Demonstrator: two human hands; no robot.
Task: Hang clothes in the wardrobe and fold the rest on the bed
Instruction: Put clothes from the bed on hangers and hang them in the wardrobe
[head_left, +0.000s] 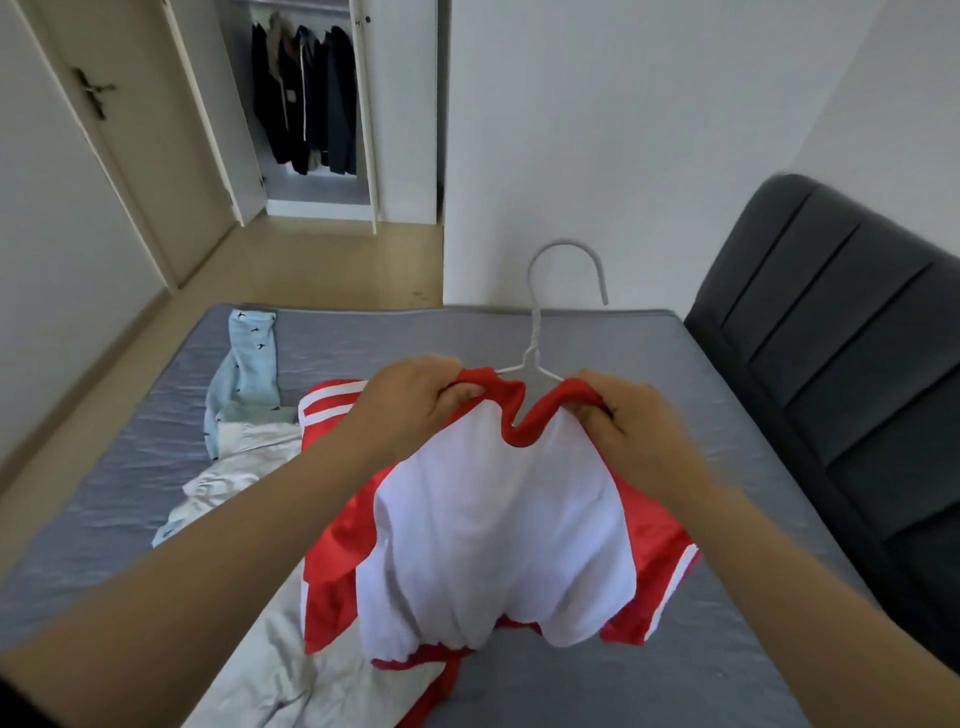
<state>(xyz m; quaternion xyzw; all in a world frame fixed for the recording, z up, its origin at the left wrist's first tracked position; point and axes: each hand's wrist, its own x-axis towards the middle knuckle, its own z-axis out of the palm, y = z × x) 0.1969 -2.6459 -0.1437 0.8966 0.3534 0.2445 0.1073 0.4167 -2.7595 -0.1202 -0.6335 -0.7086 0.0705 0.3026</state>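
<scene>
- At the centre of the frame, the left hand (415, 402) and the right hand (631, 421) each pinch one side of the red collar of a red-and-white shirt (498, 525), fingers curled into the fabric.
- A white wire hanger (537, 332) rises from the neck opening, its hook free above the collar; its shoulders are hidden, so the shirt seems to be mid-fitting, not yet settled.
- The shirt's lower half lies on the grey bed (649, 358), so it is not hung.
- At upper left of the frame the wardrobe (306, 104) stands open, with dark garments already on its rail.
- At left of the frame, a light blue patterned garment (249, 364) and a pale cream garment (244, 467) lie loose and unfolded.
- Judged from this, the hanging is partly done and the folding looks not yet begun.
</scene>
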